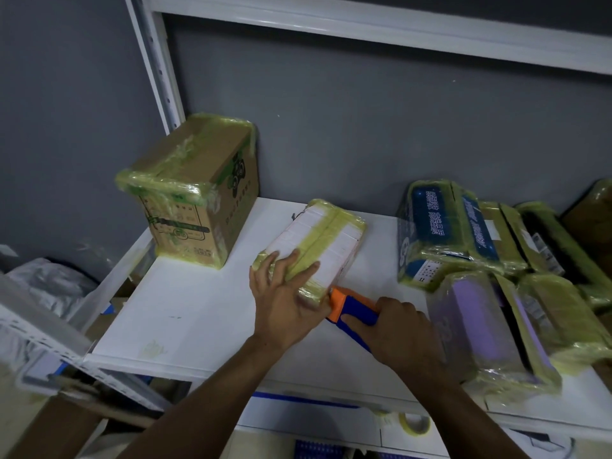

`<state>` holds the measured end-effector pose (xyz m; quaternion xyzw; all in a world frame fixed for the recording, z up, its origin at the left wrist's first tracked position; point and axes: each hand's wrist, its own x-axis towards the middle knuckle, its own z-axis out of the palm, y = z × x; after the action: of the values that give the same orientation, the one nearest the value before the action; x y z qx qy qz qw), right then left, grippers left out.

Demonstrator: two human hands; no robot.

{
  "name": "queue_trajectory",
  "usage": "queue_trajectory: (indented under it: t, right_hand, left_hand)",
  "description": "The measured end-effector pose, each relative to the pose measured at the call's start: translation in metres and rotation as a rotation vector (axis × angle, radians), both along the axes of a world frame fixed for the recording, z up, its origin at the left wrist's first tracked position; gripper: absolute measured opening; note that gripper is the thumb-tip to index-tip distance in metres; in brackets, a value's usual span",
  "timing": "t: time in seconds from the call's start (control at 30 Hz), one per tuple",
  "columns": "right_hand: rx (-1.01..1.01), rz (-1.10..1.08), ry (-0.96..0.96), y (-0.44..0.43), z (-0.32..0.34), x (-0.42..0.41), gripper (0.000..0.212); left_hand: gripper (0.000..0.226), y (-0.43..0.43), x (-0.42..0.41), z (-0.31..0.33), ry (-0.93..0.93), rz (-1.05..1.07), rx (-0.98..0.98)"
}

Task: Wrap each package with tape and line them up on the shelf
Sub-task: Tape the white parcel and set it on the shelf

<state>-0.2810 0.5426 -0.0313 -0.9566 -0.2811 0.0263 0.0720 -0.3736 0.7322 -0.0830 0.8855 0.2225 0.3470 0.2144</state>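
A flat white package (334,240) banded with yellowish tape lies on the white shelf (198,313) near its middle. My left hand (284,299) presses flat on the package's near end, fingers spread. My right hand (397,332) grips a blue and orange tape dispenser (351,308) whose orange head touches the package's near right corner. A tall brown cardboard box (198,200) wrapped in tape stands at the shelf's left back.
Several taped packages crowd the right side: a blue one (440,233), a purple one (486,329) and darker ones (556,246). A roll of tape (415,424) lies on the lower level. The grey wall and a white upright (155,61) close the back and left.
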Motion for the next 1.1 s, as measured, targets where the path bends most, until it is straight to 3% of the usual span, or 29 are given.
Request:
queue_trajectory:
  t: [0.27,0.5,0.7,0.8,0.93,1.0,1.1]
  right_hand:
    - [-0.026,-0.057,-0.040,-0.003,-0.002,0.000,0.069]
    - [0.226,-0.171,0.070,-0.026,-0.006,0.018,0.082]
    - [0.559,-0.179,0.195,-0.026,0.014,0.022,0.085]
    - [0.643,-0.155,0.234,-0.024,0.028,0.022,0.084]
    - [0.660,-0.131,0.244,-0.025,0.037,0.022,0.084]
    - [0.654,-0.129,0.261,-0.027,0.039,0.021,0.086]
    - [0.655,-0.124,0.270,-0.030,0.037,0.020,0.085]
  left_hand:
    - [0.068,-0.006,-0.002,0.008,0.155,0.089,0.013]
    - [0.059,0.005,-0.002,0.009,0.131,0.011,0.131]
    - [0.072,0.043,-0.001,0.033,0.415,-0.170,0.009]
    - [0.077,0.064,-0.005,0.046,0.523,-0.250,0.042]
    - [0.089,0.075,-0.001,0.066,0.630,-0.045,0.174]
    - [0.079,0.068,0.001,0.068,0.590,0.045,0.160]
    - [0.056,0.039,0.002,0.061,0.264,-0.089,0.018]
